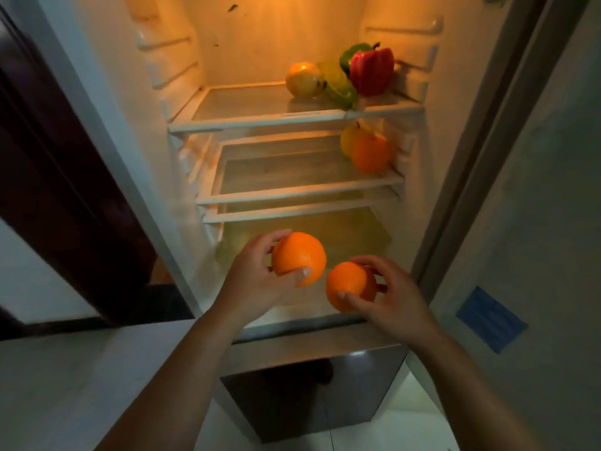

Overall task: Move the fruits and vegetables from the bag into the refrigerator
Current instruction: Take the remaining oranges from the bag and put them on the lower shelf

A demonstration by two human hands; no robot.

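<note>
The left hand (pixel 260 278) holds a round, glossy orange fruit (pixel 297 255) in front of the lowest compartment of the open white refrigerator (pixel 260 43). Its fingers (pixel 271 237) curl over the top and the thumb presses the near side. Just beside it, the right hand (pixel 390 304) cups a second round orange fruit (pixel 349 284), with fingers (pixel 367 260) spread round the far side and the thumb on the near face. Both fruits look firm, fairly weighty and smooth enough to slip, so a wrap round the widest girth suits them. Set on a glass shelf (pixel 260 122), they would likely roll.
</note>
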